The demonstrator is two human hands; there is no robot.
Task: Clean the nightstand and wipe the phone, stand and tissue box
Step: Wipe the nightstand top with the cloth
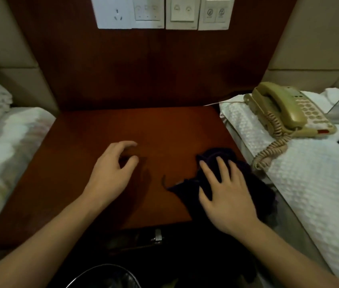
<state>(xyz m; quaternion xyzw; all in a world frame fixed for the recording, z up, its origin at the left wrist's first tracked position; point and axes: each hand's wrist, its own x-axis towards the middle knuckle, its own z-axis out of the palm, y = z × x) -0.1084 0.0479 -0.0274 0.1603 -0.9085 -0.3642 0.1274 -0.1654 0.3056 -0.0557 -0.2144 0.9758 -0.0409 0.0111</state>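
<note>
Nightstand counter (pixel 102 129): reddish-brown wood, fills the centre of the frame, set between two beds.

Left hand (pixel 110 171): lower centre-left, over the counter top. Grip loosely curled, thumb and fingers apart, holding nothing; whether the fingertips touch the wood cannot be told.

Right hand (pixel 224 192): lower centre-right. Grip spread flat, fingers straight and pressed down on the dark cloth (pixel 187 188).

Dark cloth: crumpled, lying on the counter's right front corner, partly under the right hand, one edge near the right bed (pixel 310 194).

Phone (pixel 289 110): beige corded set, handset on its cradle, resting on the white quilted cover of the right bed, upper right of the frame. Its coiled cord (pixel 272 142) hangs toward the counter's right edge.

Switch and socket panels (pixel 162 12): white, on the wood back panel, top centre.

Left bed (pixel 2 142): white bedding, left edge.

Bin (pixel 106 277): dark, rim visible at bottom centre.
</note>
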